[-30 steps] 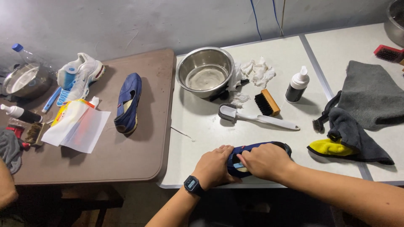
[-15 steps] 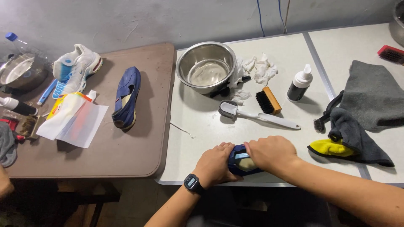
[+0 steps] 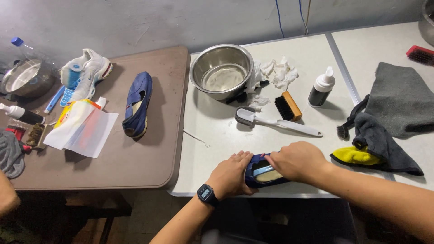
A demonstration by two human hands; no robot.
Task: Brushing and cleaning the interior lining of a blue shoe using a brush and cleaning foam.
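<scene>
1. The left hand [image 3: 233,174] lies flat and open-fingered against the heel end of a dark blue slip-on shoe [image 3: 264,174], which rests at the near edge of the white tabletop [image 3: 217,135]; a black digital watch [image 3: 206,194] sits on that wrist.
2. The right hand [image 3: 296,160] is curled over the top of the same shoe, gripping it from above and hiding most of it.
3. Just beyond the hands lie a white long-handled brush [image 3: 275,123] with a grey head and a wooden block brush with black bristles [image 3: 288,106].
4. Further back stands a round steel bowl [image 3: 221,71], with crumpled white tissue [image 3: 278,72] touching its right side.
5. A small black bottle with a white cap [image 3: 322,88] stands upright near the middle of the white tabletop.
6. To the right, a grey cloth [image 3: 398,97] is spread out, a darker grey cloth [image 3: 384,147] lies over a yellow sponge-like pad [image 3: 355,156], and a thin black brush [image 3: 350,122] lies beside them.
7. A red brush [image 3: 420,55] lies at the far right edge.
8. On the adjoining brown tabletop [image 3: 135,158], a second dark blue slip-on shoe [image 3: 138,104] lies alone near its middle.
9. A white and blue sneaker [image 3: 83,72], white paper sheets [image 3: 81,131] and a steel pot [image 3: 22,77] sit toward its left side.
10. Nothing lies between the hands and the near edge.
</scene>
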